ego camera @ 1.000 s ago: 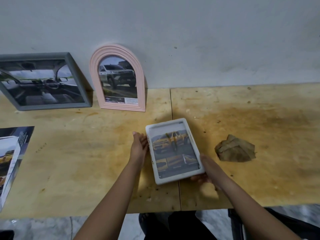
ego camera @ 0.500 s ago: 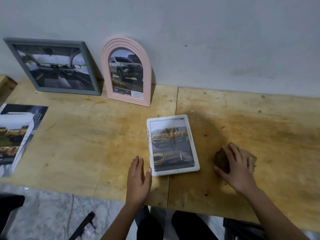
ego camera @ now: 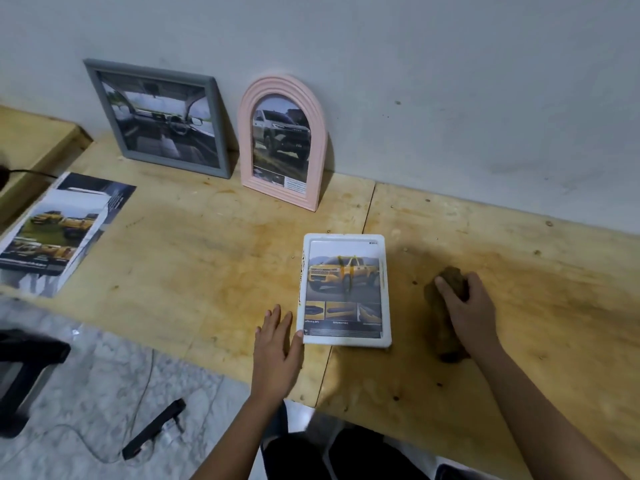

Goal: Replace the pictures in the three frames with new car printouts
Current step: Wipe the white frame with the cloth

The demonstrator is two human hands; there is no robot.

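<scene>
Near the desk's [ego camera: 207,271] front edge, a white frame [ego camera: 346,340] with a yellow pickup printout [ego camera: 344,285] lies flat. Left hand [ego camera: 277,344] flat, fingers straight, thumb touching its near-left corner; right hand [ego camera: 471,313] grips a brown cloth [ego camera: 441,327] beside it. Probably wiping next: brace the frame, stroke lightly

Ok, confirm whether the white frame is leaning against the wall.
No, the white frame lies flat on the wooden table.
</scene>
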